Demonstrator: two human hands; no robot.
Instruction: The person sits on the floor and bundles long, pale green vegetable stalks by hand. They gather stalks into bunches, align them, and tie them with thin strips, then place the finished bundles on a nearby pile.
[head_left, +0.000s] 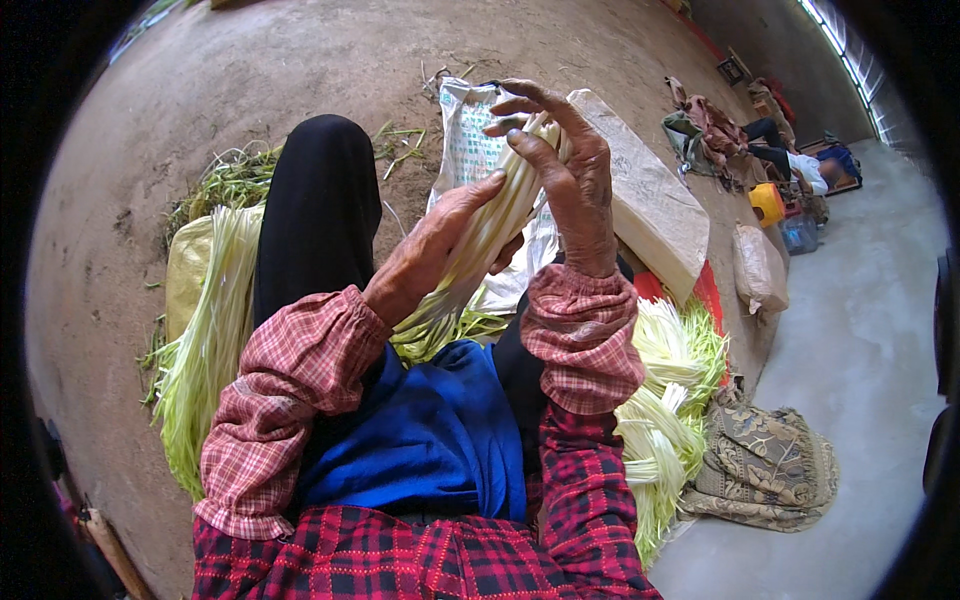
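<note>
My left hand (442, 232) is closed round a bundle of long pale stalks with yellow-green leaves (495, 214), which looks like blanched garlic chives. The bundle tilts, its white ends up and its leafy ends down towards my lap. At the white ends is my right hand (570, 165), thumb and fingers spread about the tips; whether it grips any stalk I cannot tell. A long loose pile of the same stalks (217, 300) lies on a yellow sack to the left. More bundles (656, 420) lie to the right of my lap.
A printed white sack (469, 135) and a pale folded sack (652, 202) lie ahead on the earthen floor. Leaf scraps (232, 180) lie beyond the left pile. A patterned cloth (772, 469) is at the right. Farther right are a stuffed bag (759, 266), a yellow container (766, 204) and another person (806, 169).
</note>
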